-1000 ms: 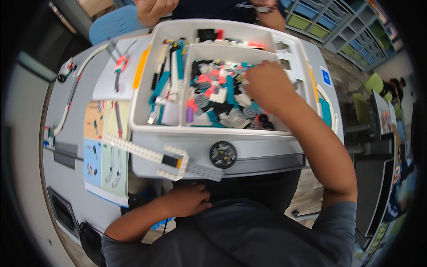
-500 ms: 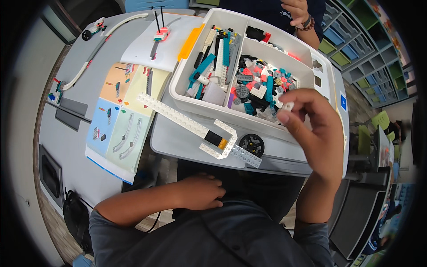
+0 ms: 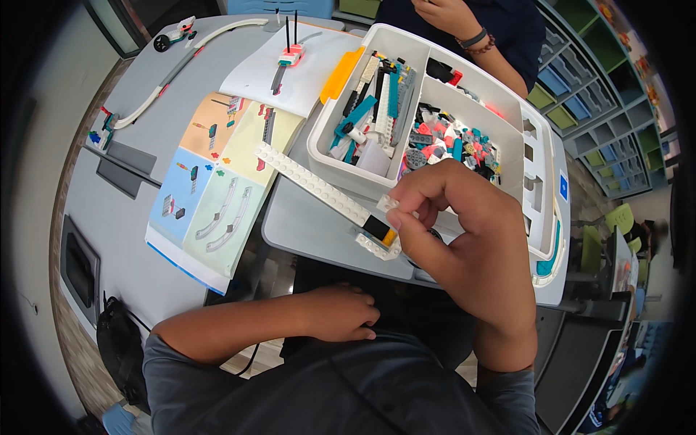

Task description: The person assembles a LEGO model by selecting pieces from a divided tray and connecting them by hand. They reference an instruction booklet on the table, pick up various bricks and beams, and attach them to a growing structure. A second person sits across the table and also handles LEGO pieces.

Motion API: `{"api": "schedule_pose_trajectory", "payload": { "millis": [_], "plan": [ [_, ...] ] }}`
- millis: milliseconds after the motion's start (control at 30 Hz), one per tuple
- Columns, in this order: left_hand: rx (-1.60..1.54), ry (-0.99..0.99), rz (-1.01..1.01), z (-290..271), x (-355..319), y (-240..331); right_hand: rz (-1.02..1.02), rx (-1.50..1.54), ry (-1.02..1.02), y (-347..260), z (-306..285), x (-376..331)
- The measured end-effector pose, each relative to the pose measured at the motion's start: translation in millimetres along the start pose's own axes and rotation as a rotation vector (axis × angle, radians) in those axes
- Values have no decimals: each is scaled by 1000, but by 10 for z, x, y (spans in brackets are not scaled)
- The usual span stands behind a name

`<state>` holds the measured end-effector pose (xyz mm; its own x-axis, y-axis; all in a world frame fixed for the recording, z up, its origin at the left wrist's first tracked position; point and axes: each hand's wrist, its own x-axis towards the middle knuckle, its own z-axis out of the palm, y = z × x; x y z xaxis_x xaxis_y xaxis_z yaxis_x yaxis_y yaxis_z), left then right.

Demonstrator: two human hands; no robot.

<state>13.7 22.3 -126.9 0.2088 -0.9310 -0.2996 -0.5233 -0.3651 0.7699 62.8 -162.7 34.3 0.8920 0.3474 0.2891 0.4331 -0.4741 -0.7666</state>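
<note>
My right hand (image 3: 464, 239) pinches a small white toy brick (image 3: 388, 204) between thumb and fingertips. It hovers over the near end of a long white studded beam (image 3: 312, 181), beside a black piece (image 3: 375, 227) and an orange-yellow piece (image 3: 389, 237). The white angled piece (image 3: 373, 245) at that end is partly covered by the hand, and the wheel and grey plate are mostly hidden behind it. On my lap rests my left hand (image 3: 341, 312), holding nothing, its fingers loosely extended.
A white divided bin (image 3: 341, 163) of mixed bricks stands beyond my right hand. Left of it lies an open picture booklet (image 3: 217, 170) under the beam's far end. A curved white-and-grey track (image 3: 170, 76) runs along the far left. Another person's hand (image 3: 449, 16) is across the table.
My right hand has moved left and nearer, carrying the white brick from over the bin to the beam's end. My left hand stays on my lap. The view has shifted slightly.
</note>
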Motion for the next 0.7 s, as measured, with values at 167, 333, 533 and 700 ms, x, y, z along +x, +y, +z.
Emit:
{"api": "schedule_pose_trajectory", "payload": {
  "millis": [167,333,533,700],
  "plan": [
    [-82,50,28,-23,-14,-13,-109,-181,27,-85,124,131],
    [-169,57,40,-64,-39,-18,-120,-232,23,-127,205,258],
    [-255,33,43,-60,-20,-36,-104,-206,83,-108,117,195],
    [-190,21,-1,-67,-1,-58,15,-157,121,-64,-147,-46]
  ]
}}
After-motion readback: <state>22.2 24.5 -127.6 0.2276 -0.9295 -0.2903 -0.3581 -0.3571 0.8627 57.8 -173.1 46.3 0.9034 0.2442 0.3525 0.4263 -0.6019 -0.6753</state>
